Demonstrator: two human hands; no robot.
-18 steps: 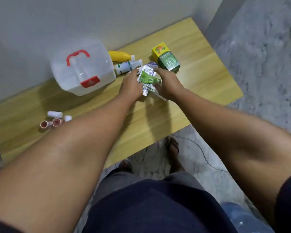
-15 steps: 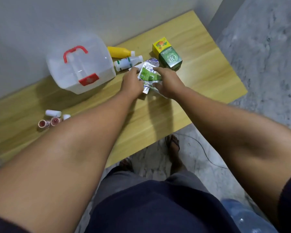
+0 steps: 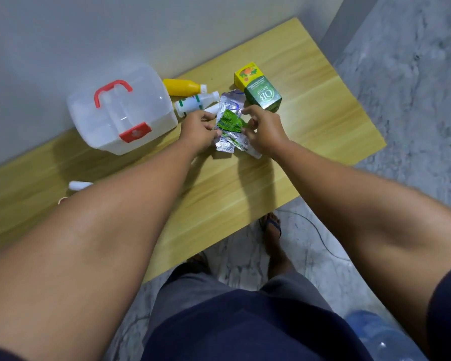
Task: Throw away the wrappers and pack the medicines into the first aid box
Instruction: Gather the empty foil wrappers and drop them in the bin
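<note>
1. The wrappers [image 3: 229, 126], crumpled silver foil with a green piece on top, lie on the table [image 3: 323, 118] directly between my two grips. Their long axis runs away from me, toward the wall.
2. My left grip [image 3: 197, 128] pinches their left edge with curled fingers and thumb. My right grip [image 3: 264, 131] closes on the right edge, forefinger reaching toward the far end. Neither is nearer, since both touch the foil.
3. The first aid box [image 3: 120, 110], lid down, stands left of my left grip, near but apart.
4. Just beyond the wrappers a white bottle [image 3: 193, 102] and a yellow bottle [image 3: 181, 87] lie on their sides. A green carton [image 3: 263, 96], with a yellow carton [image 3: 245, 74] behind it, sits just beside my right fingers.
5. I judge a straight lift is best, so the foil neither drags the white bottle nor knocks the green carton. I see no bin.
</note>
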